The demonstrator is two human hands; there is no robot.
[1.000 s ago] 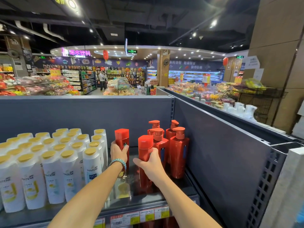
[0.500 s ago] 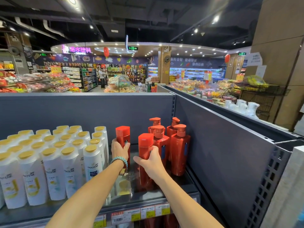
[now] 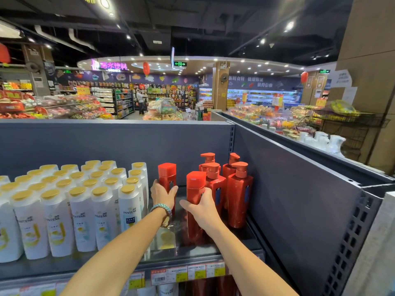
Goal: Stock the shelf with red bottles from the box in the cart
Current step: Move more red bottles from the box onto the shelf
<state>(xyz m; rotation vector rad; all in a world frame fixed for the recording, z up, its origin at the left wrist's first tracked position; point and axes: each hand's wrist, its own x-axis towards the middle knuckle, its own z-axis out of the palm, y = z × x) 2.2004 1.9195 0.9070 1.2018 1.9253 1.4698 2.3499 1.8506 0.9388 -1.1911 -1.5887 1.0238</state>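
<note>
On the shelf, far left, stand smooth white bottles with round gold caps. Next, the left hand still curls its fingers round a tall, shiny red bottle with a flat cap. The right hand still grips a second red bottle, just beside four glossy pump bottles.

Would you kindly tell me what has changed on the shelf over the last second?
Nothing visibly moved or was let go; only the view shifted slightly. The left hand still grips the left red bottle and the right hand the right red bottle, both upright between the white bottles and the pump bottles.
</note>
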